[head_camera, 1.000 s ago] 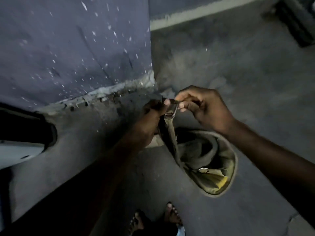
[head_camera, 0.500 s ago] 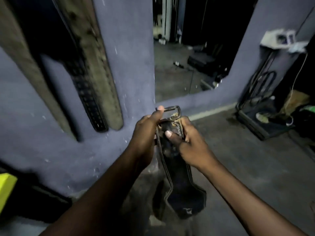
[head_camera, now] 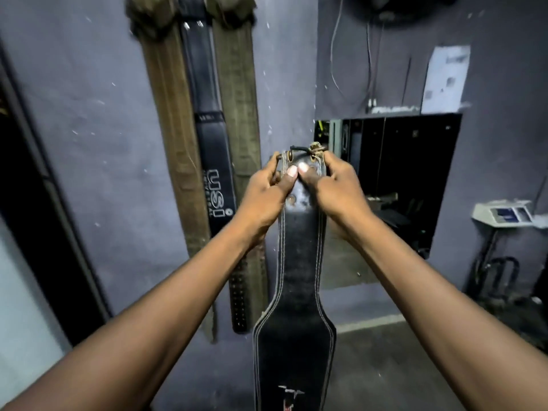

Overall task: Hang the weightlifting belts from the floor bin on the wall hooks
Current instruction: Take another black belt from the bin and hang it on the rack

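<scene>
A black leather weightlifting belt [head_camera: 299, 262] with pale stitching hangs straight down in front of me. My left hand [head_camera: 267, 200] and my right hand [head_camera: 332, 191] both grip its top end, thumbs pressed together just under the metal buckle [head_camera: 308, 151]. On the purple wall to the left hang three belts: a brown one [head_camera: 175, 137], a black one [head_camera: 212, 149] with white lettering, and another brown one [head_camera: 237, 108]. Their tops are bunched at the upper edge, and the hooks are hidden. The floor bin is out of view.
A dark doorway [head_camera: 397, 185] opens in the wall right of the belts. A paper sheet [head_camera: 446, 78] and loose wires are pinned above it. A white device [head_camera: 504, 213] on a stand sits at far right. A dark frame [head_camera: 44, 203] runs down the left.
My view has swung up from the floor to the wall. Both hands have lifted the black belt by its buckle end, which now hangs full length beside the hung belts.
</scene>
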